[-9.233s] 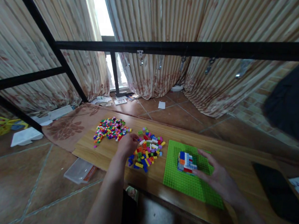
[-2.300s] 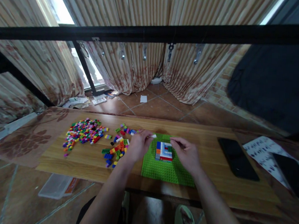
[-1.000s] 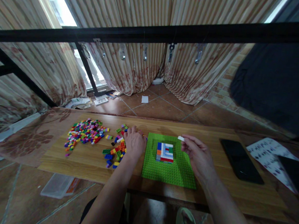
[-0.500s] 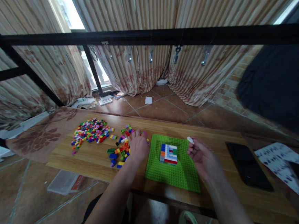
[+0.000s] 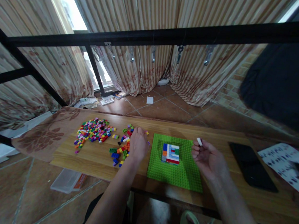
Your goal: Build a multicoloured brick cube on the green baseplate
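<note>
My left hand (image 5: 138, 144) is at the right side of a small pile of larger bricks (image 5: 117, 151), its fingers drawn together and pointing down; what they hold, if anything, is hidden. My right hand (image 5: 208, 157) pinches a white brick (image 5: 199, 142) between thumb and fingertips, above the right edge of the green baseplate (image 5: 174, 179). On the baseplate sits a low block of bricks (image 5: 171, 153) in white, red, blue, orange, grey and green.
A heap of small colourful bricks (image 5: 93, 131) lies on the table's left part. A black phone (image 5: 252, 166) and a printed sheet (image 5: 282, 164) are at the right. A dark metal bar (image 5: 155, 38) crosses beyond the table. A clear plastic box (image 5: 65, 180) is on the floor.
The fingers of my left hand have drawn closer together over the pile. My right hand has turned the white brick to a different angle. The whole view has shifted slightly.
</note>
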A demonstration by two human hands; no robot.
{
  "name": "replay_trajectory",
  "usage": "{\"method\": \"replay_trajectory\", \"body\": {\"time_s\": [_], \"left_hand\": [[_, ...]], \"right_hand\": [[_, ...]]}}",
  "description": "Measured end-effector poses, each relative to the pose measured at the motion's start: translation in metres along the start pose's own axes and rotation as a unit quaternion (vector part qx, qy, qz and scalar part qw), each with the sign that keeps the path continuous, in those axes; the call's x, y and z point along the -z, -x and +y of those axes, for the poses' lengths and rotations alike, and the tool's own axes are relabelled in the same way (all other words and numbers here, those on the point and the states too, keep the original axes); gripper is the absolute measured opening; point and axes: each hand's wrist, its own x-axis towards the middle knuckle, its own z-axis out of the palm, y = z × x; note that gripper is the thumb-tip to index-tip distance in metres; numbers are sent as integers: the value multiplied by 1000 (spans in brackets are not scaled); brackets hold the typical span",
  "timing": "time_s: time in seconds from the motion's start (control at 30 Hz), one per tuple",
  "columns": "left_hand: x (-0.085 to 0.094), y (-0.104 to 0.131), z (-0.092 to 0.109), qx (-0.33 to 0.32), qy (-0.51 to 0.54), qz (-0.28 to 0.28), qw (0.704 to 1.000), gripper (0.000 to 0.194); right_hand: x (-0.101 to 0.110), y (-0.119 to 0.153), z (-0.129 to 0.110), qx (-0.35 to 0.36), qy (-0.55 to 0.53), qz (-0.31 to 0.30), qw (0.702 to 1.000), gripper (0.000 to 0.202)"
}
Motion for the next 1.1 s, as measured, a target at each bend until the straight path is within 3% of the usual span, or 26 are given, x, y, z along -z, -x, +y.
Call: {"method": "replay_trajectory", "body": {"time_s": [0.1,0.17,0.3,0.4,0.53,0.73,1.1], "left_hand": [[2,0,10,-16,127,16,992,16],[1,4,22,-57,205,-3,977,13],[-2,16,45,-142,291,-46,945,12],[-5,22,54,-179,308,-78,931,15],[-7,26,60,-172,319,-86,928,14],[-10,28,59,-144,318,-106,931,13],[-11,27,58,-146,291,-105,939,14]], "right_hand": [[2,1,-3,-8,3,-6,1000,9],[-2,4,-3,-4,29,9,1000,15],[-15,12,6,15,160,10,987,28],[-19,13,13,63,258,-5,964,38],[-15,8,20,165,374,-49,911,26],[-9,4,23,198,441,-63,873,22],[-6,2,26,200,448,-69,869,19]]}}
